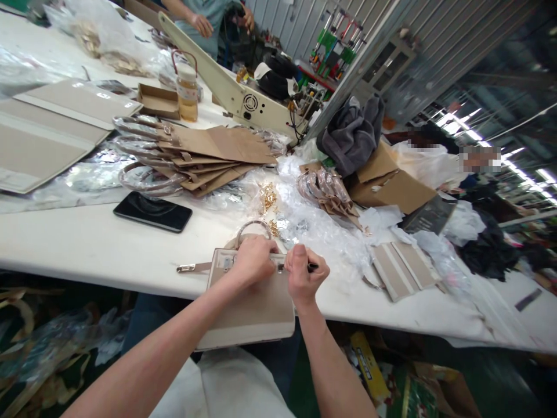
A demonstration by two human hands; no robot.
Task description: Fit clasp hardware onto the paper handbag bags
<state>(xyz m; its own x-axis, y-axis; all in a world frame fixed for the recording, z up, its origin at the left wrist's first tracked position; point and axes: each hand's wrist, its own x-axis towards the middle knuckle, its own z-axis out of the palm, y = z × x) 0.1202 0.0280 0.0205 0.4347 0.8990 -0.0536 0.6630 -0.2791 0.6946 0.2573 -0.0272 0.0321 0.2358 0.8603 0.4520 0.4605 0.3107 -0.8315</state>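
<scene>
A beige handbag panel (261, 310) lies over the table's front edge and my lap, its upper edge fitted with small metal pieces. Behind that edge rises a curved handle (253, 224), and a narrow strap with a metal end (188, 268) sticks out to the left. My left hand (256, 259) is closed over the panel's top edge; its fingertips are partly hidden. In my right fist, thumb up, is a slim tool with a dark end (312, 267), held level against the panel's upper right. My right hand (304, 273) hides most of this tool.
A black phone (152, 212) lies on the white table (87, 238). Beyond are gold fasteners (268, 197), stacked brown bag pieces (217, 148), a drink bottle (187, 96) and a cream machine (243, 98). Another bag piece (404, 267) lies right. A co-worker (204, 29) stands across.
</scene>
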